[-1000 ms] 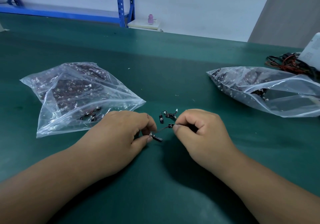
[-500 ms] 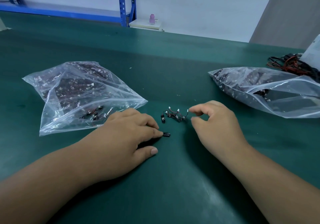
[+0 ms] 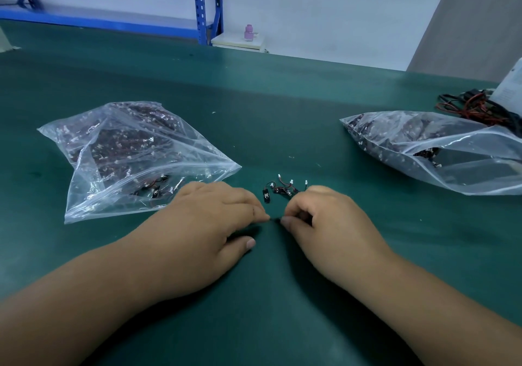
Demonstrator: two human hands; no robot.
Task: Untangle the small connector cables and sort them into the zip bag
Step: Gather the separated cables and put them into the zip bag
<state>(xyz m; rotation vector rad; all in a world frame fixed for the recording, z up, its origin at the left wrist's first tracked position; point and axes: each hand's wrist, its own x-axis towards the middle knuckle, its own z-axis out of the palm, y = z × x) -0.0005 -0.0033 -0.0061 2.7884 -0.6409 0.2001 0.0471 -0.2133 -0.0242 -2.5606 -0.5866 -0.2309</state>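
Left zip bag [image 3: 135, 165], w/ cables already inside, is lying flat just beside the left hand [image 3: 214, 224]. That hand is resting w/ fingers nearly straight, thumb apart, index tip pressing a single cable [image 3: 274, 219] onto the mat [image 3: 271, 303]. The cable is mostly hidden betw. fingertips. It's prob. handling featherlight, w/ limp wire and stiff plugs, so best taken by a plug. Loose cable cluster [image 3: 282, 191] is sitting just beyond. Right hand [image 3: 327, 224] is curling tight, thumb & index pinching that cable's other end.
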